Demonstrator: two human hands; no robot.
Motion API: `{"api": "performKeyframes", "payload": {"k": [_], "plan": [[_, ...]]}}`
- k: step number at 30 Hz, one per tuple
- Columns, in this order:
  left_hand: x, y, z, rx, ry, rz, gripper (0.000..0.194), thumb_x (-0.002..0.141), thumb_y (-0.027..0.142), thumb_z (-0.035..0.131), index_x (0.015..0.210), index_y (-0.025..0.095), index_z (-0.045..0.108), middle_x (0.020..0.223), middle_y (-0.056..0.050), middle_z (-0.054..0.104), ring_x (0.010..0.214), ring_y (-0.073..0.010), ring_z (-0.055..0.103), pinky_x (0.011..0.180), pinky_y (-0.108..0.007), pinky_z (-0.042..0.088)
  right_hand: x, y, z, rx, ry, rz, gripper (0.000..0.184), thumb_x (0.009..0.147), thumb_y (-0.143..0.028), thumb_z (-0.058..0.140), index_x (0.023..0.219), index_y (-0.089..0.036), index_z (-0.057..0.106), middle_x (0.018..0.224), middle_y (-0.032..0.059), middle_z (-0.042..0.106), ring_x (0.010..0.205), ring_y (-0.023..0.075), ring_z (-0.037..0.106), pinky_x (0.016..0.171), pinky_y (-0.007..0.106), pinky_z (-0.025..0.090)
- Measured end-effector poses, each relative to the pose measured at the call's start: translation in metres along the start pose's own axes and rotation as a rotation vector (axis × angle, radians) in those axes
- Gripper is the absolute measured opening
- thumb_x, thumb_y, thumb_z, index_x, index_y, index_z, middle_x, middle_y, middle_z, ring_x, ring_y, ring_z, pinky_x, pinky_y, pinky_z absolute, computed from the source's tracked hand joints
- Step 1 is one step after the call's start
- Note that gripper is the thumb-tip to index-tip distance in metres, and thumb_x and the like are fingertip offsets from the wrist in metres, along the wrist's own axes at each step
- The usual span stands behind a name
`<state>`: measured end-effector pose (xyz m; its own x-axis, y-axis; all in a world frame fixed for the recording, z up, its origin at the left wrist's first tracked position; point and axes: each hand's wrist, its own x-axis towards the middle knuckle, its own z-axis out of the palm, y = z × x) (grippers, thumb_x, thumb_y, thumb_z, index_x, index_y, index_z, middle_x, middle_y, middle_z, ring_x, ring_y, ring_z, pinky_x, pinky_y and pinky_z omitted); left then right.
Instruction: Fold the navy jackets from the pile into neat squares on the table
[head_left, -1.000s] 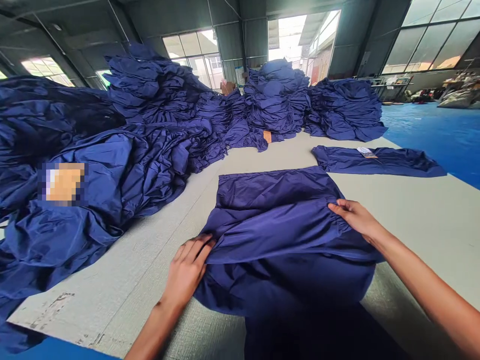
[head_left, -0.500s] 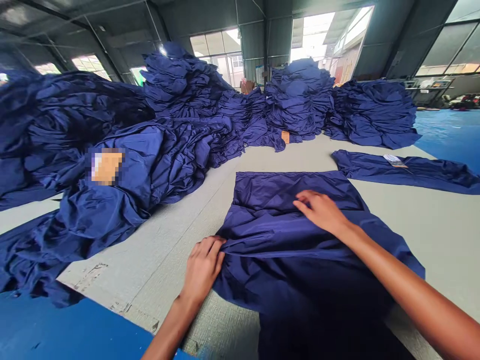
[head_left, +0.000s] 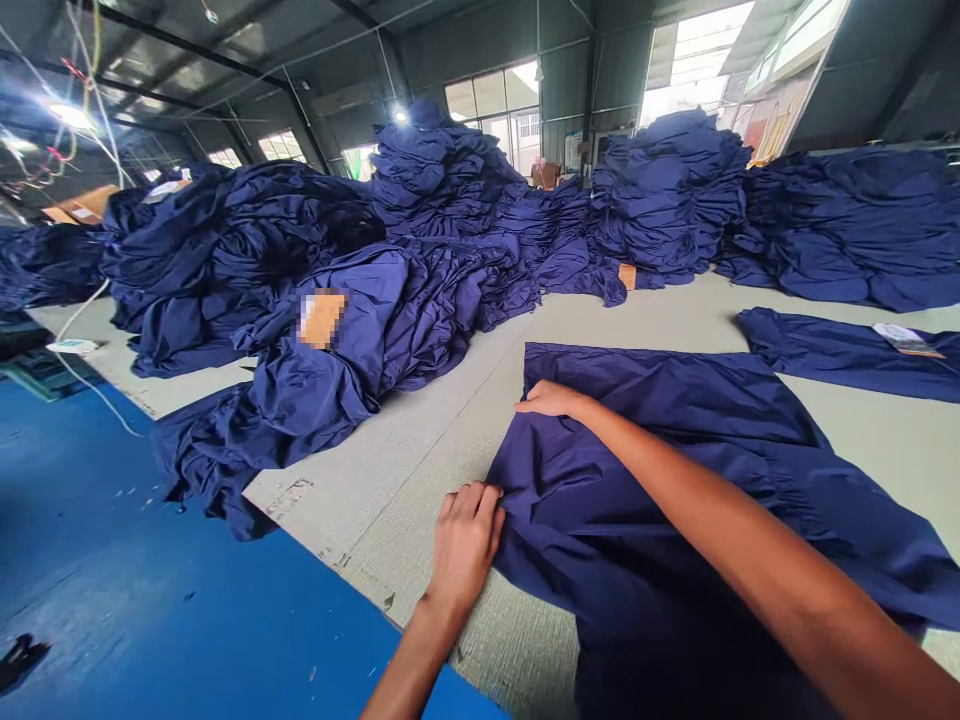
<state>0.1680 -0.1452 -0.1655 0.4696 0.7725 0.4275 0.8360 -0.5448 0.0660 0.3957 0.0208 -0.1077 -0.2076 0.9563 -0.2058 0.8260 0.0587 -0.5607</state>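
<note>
Pinching the navy garment (head_left: pixel 660 470) with the right hand (head_left: pixel 551 398), touching its edge with the left hand (head_left: pixel 465 535), whose grip is unclear

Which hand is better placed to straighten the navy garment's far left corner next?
Right, probably: the right hand appears to pinch the navy garment near its far left corner, while the left hand rests nearer the camera on the same side.

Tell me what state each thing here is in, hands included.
Left hand: fingers on the nearest cloth's edge
Right hand: pinching that cloth
Nearest cloth: spread, wrinkled
Long cloth: rumpled strip, tag on top
Heaped cloth: piled, crumpled
Table: partly covered, scuffed
Ceiling lamp: lit
</note>
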Motion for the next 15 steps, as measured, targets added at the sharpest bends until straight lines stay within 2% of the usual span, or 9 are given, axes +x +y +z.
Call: {"api": "performKeyframes", "payload": {"k": [4, 9, 12, 15], "plan": [[-0.007, -0.014, -0.007, -0.003, 0.113, 0.067, 0.018, 0.1, 0.019, 0.043, 0.103, 0.018, 0.061, 0.089, -0.005, 0.066, 0.08, -0.0218, 0.06, 0.073, -0.035, 0.043, 0.008, 0.003, -0.002, 0.081, 0.039, -0.033, 0.039, 0.08, -0.043, 0.067, 0.055, -0.015, 0.056, 0.052, -0.0068, 0.041, 0.054, 0.0082, 0.039, 0.052, 0.023, 0.024], [-0.019, -0.032, -0.003, -0.04, 0.076, -0.008, 0.026, 0.098, 0.015, 0.039, 0.113, 0.019, 0.061, 0.094, -0.006, 0.069, 0.084, -0.023, 0.063, 0.075, -0.035, 0.046, 0.009, 0.011, 0.006, 0.226, 0.021, 0.042, 0.02, 0.078, -0.035, 0.071, 0.075, -0.016, 0.065, 0.06, -0.0055, 0.054, 0.053, 0.0078, 0.046, 0.052, 0.02, 0.034], [-0.017, -0.036, 0.001, -0.111, 0.026, -0.118, 0.023, 0.099, 0.031, 0.047, 0.116, 0.02, 0.057, 0.103, -0.007, 0.068, 0.094, -0.025, 0.064, 0.08, -0.037, 0.049, 0.011, 0.014, 0.012, 0.275, -0.004, 0.132, 0.027, 0.084, -0.041, 0.067, 0.075, -0.015, 0.063, 0.058, -0.0025, 0.054, 0.049, 0.0091, 0.047, 0.049, 0.021, 0.039], [-0.008, -0.035, 0.002, -0.213, -0.061, -0.192, 0.031, 0.093, 0.043, 0.057, 0.116, 0.021, 0.054, 0.109, -0.007, 0.066, 0.096, -0.0256, 0.065, 0.081, -0.037, 0.051, 0.015, 0.011, 0.013, 0.288, -0.01, 0.196, 0.043, 0.088, -0.054, 0.059, 0.069, -0.015, 0.06, 0.054, 0.0002, 0.053, 0.047, 0.0118, 0.049, 0.045, 0.023, 0.039]]}}
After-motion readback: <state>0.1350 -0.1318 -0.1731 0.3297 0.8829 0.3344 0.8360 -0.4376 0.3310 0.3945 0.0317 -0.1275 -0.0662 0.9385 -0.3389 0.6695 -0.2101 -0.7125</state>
